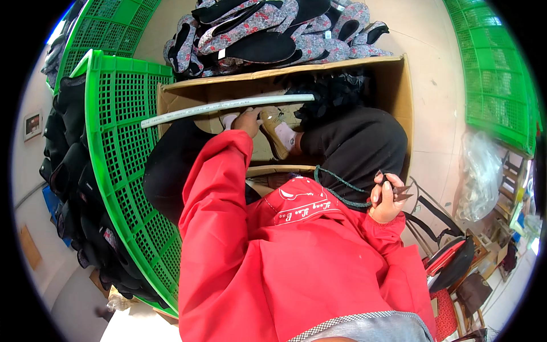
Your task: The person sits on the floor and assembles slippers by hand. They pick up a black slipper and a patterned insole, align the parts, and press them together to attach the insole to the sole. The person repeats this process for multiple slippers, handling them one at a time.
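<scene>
At one cardboard box (402, 94), right fingers (387, 198) grip one pair of snips (401, 197); how left fingers (249, 117) stand, I cannot tell.

White pipe (228, 105) crosses just ahead of your left hand (247, 122); green crate (94, 114) blocks left. You've room over the floor (436, 108) right of the carton (401, 91).

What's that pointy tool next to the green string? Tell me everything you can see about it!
The pointy tool looks like small snips: two tapering blades, dark brown and probably metal. Their tips stand apart, aimed toward the picture's right. The person's right grip holds it beside the black trouser leg, hiding most of the handle. A looped green cord runs to that grip; whether it is fastened to the tool is hidden.
</scene>
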Tool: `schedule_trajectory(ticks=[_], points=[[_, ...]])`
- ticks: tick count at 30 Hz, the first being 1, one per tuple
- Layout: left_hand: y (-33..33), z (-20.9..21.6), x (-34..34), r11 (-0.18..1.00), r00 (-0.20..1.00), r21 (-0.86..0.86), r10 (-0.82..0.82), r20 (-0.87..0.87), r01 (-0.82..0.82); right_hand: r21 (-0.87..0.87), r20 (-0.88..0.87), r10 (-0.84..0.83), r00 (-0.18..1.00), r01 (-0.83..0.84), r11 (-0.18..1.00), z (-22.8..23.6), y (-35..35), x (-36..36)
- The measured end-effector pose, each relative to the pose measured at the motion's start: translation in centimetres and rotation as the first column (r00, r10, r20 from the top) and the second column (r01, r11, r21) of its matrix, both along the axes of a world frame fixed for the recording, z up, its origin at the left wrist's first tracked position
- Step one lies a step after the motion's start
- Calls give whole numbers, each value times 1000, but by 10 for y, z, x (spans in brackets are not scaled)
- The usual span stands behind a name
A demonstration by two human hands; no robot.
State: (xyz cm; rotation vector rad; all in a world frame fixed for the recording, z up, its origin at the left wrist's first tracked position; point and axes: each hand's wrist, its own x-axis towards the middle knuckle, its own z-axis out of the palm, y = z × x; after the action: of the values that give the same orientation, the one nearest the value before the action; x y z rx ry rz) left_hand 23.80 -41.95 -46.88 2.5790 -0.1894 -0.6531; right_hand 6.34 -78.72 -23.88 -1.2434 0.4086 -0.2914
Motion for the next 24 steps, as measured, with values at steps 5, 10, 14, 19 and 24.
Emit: schedule_trajectory(ticks=[5,10,14,19,24], points=[[-19,-18,10,996,999,90,6,42,-10,-45,-30,-28,999,26,999,0,3,6],[-23,-49,9,989,991,63,133,27,-134,-105,-63,-55,997,48,993,3,7,12],[-25,-55,7,993,994,63,100,54,-104,-144,-75,-41,996,30,989,2,6,12],[-22,-80,9,985,980,162,24,195,-56,-154,-70,-58,996,47,987,2,6,11],[-6,-65,0,974,986,-167,140,-92,-154,-160,-75,-90,993,77,984,-1,6,11]])
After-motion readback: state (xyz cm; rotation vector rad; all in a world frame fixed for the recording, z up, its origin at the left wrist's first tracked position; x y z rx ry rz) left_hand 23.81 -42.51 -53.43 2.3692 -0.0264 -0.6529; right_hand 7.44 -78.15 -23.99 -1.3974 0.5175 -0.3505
